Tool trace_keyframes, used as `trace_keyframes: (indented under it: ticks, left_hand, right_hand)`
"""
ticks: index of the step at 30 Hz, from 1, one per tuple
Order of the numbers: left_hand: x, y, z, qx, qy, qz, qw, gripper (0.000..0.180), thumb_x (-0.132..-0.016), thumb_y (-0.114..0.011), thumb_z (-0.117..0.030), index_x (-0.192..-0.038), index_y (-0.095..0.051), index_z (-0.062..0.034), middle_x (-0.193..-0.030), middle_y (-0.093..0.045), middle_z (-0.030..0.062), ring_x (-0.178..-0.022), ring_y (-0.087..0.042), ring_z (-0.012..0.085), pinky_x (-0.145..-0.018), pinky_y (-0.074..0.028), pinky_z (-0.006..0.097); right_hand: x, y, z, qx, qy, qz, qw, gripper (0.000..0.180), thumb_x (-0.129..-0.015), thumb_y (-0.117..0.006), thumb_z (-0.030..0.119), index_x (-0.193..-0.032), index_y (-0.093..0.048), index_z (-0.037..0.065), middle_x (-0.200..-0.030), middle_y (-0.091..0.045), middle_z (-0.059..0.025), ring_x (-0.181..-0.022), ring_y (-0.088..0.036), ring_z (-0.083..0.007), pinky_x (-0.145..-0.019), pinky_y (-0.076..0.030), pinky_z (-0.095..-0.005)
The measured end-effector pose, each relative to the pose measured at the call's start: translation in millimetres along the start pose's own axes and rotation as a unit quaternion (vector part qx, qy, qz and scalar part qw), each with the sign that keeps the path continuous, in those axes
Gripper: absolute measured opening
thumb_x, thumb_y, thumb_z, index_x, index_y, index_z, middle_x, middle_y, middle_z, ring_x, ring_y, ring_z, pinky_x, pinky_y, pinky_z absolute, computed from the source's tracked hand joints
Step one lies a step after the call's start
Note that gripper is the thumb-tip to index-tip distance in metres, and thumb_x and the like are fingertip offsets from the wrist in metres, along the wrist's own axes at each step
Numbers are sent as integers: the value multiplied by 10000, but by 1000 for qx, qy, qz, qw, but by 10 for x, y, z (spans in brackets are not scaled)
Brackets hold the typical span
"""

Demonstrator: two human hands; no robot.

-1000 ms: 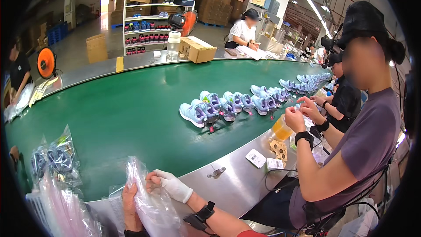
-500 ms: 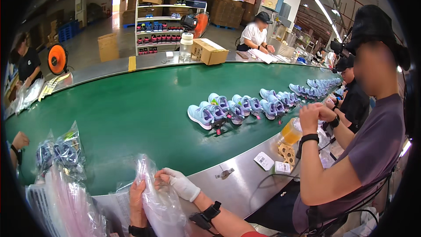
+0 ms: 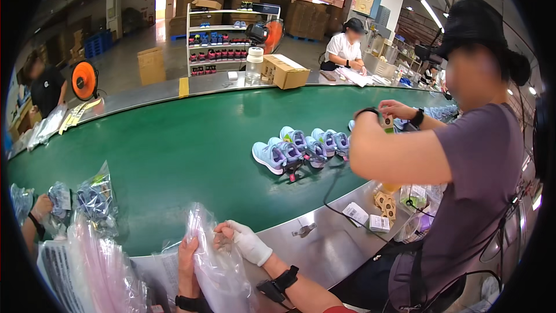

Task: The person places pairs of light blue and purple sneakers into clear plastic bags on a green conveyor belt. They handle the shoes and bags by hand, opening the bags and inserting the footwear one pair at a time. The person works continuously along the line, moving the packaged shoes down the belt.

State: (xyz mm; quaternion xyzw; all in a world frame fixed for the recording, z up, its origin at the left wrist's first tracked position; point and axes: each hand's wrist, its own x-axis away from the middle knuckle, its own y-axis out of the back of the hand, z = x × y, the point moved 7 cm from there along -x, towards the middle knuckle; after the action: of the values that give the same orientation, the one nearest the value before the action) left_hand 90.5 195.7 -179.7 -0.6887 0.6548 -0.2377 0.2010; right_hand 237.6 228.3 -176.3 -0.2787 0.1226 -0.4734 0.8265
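Clear plastic bag (image 3: 215,278) roughly upright near metal counter (image 3: 315,255), between bare left hand (image 3: 186,259), clasped against its left side, and gloved right hand (image 3: 250,246), fingertips together, pinching its upper right.

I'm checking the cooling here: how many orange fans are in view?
2: one orange fan stands on the left, near a person in black; another is by the right end of the shoe rack. Others may be hidden.
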Motion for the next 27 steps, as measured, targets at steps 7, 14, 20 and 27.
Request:
trace_keyframes:
  ticks: [7, 14, 20, 27]
  left_hand:
    - [-55, -72, -33, 30, -22, 0, 999, 337, -896, -562, -150, -1189, -522, 13, -1017, -635, 85, -851, -632, 143, -757, -516, 264]
    - [-61, -312, -140, 46, -43, 2, 998, 306, -904, -540, -195, -1141, -552, -3, -949, -642, 73, -762, -640, 145, -666, -535, 257]
    - [-51, -329, -138, 62, -40, 0, 997, 319, -897, -538, -181, -1161, -539, 0, -969, -640, 85, -787, -643, 159, -691, -538, 268]
    - [3, -253, -47, 65, -31, -30, 997, 348, -881, -552, -125, -1198, -512, 14, -1032, -637, 110, -862, -648, 174, -765, -540, 289]
  right_hand:
    - [61, 258, 318, 45, 43, -66, 996, 395, -922, -557, 380, -1079, -528, 19, -913, -626, -94, -834, -630, -195, -711, -515, -314]
    - [-53, 753, 1232, 257, 128, -176, 942, 297, -925, -549, 293, -1025, -553, 14, -871, -611, -66, -762, -602, -130, -655, -484, -240]
    - [-408, 1106, 1941, 728, 219, -324, 563, 371, -779, -658, 410, -1014, -625, 124, -955, -620, -135, -897, -607, -302, -802, -483, -406]
    - [-750, 1611, 1801, 880, -4, -315, 356, 461, -691, -692, 500, -1018, -644, 179, -1040, -545, -142, -1024, -519, -312, -862, -410, -416]
